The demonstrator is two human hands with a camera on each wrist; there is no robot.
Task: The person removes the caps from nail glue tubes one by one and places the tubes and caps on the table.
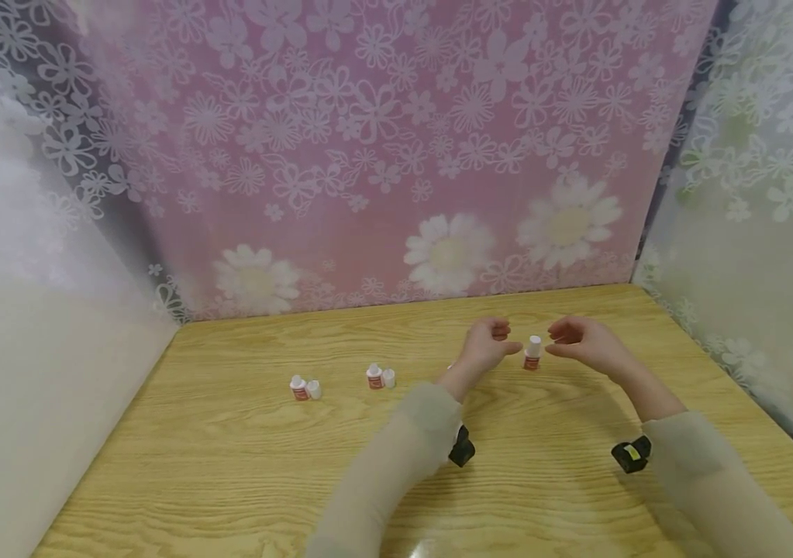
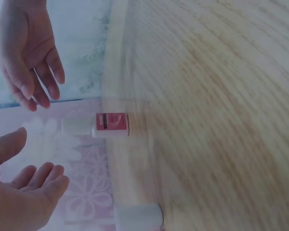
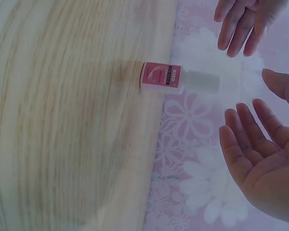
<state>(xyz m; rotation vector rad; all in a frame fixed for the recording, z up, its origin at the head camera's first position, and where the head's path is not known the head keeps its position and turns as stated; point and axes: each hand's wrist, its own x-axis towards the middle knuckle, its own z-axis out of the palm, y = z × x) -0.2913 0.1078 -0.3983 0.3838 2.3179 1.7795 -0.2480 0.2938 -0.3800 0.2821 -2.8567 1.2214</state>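
A small white bottle (image 1: 532, 359) with a red label stands upright on the wooden table, its white cap (image 3: 203, 82) on top. My left hand (image 1: 485, 349) hovers just left of it, thumb and fingers apart and nothing between them. On the other side my right hand (image 1: 586, 345) is held the same way, fingers relaxed and palm facing the bottle. Both wrist views show a gap between the fingers and the bottle. Near the lower edge of the left wrist view is a white cap-like cylinder (image 2: 138, 217), partly cut off by the frame.
Further left stand two more bottles, one (image 1: 374, 377) with a white cap (image 1: 388, 378) beside it, another (image 1: 299, 389) with its cap (image 1: 315, 390). A white bit (image 1: 449, 366) peeks out behind my left wrist. Flowered curtains (image 1: 368, 155) border the table's back and sides.
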